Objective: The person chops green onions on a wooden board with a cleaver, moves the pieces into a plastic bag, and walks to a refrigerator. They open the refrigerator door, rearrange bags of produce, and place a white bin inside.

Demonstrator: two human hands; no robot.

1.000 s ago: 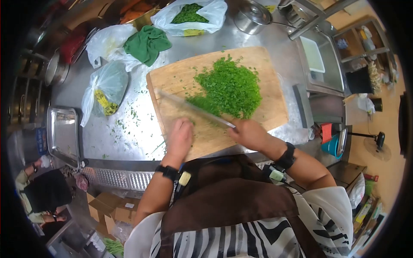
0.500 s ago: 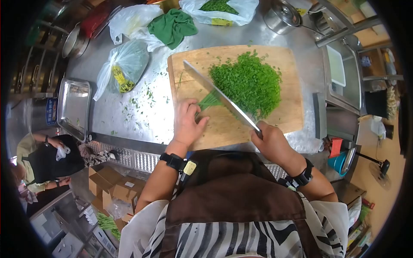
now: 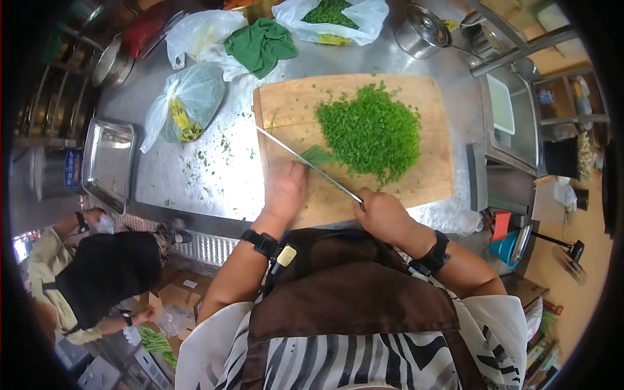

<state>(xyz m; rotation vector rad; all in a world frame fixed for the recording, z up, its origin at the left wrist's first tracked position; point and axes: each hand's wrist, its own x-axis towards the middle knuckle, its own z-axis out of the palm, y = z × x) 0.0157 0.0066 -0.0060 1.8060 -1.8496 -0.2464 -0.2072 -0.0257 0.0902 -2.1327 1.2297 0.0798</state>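
My right hand [image 3: 385, 216] grips the handle of a kitchen knife [image 3: 311, 165]. The blade slants up and left across the wooden cutting board [image 3: 424, 188]. Close behind the blade, at the board's left part, my left hand [image 3: 285, 190] is curled and slightly blurred. A small bunch of thin green stalks [image 3: 316, 155] sticks out past the blade from its fingertips; the held ends are hidden. To the right of the blade lies a large heap of finely chopped greens [image 3: 370, 133], with loose bits scattered around it.
Plastic bags [image 3: 188, 104] and a green cloth [image 3: 260, 47] lie at the back left. A metal tray [image 3: 109, 162] stands at the left edge, a lidded pot [image 3: 422, 31] at the back right. Another person [image 3: 107, 270] in a black apron bends by cardboard boxes at lower left.
The knife and my right hand have moved left, nearer my left hand. Fewer stalks show beside the blade. The other person has come closer and reaches toward the boxes.
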